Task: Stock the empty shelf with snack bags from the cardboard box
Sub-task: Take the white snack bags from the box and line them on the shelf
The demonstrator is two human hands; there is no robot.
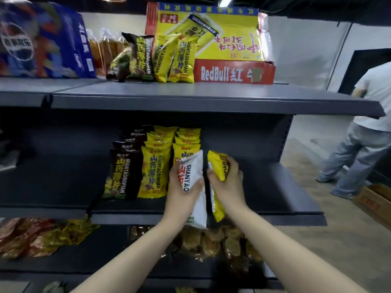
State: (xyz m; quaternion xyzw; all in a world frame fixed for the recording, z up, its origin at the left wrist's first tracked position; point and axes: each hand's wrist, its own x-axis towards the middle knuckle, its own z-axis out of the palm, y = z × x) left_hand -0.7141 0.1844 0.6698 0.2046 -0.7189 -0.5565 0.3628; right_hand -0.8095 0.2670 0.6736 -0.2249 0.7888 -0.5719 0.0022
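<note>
My left hand [182,187] grips a white snack bag [191,172], held upright in front of the middle shelf [285,182]. My right hand [227,180] grips a yellow snack bag [219,166] just to the right of the white one. Both bags hang over the shelf's front edge. On the shelf to the left stand rows of black bags [122,172] and yellow bags [154,168], lined up from front to back. A cardboard box [374,201] lies on the floor at the right edge.
The top shelf [190,96] carries more snack bags [160,58], a red RedBull carton [232,72] and a blue Pepsi case [42,41]. Packaged goods [211,242] fill the lower shelf. A person [364,127] stands on the floor to the right.
</note>
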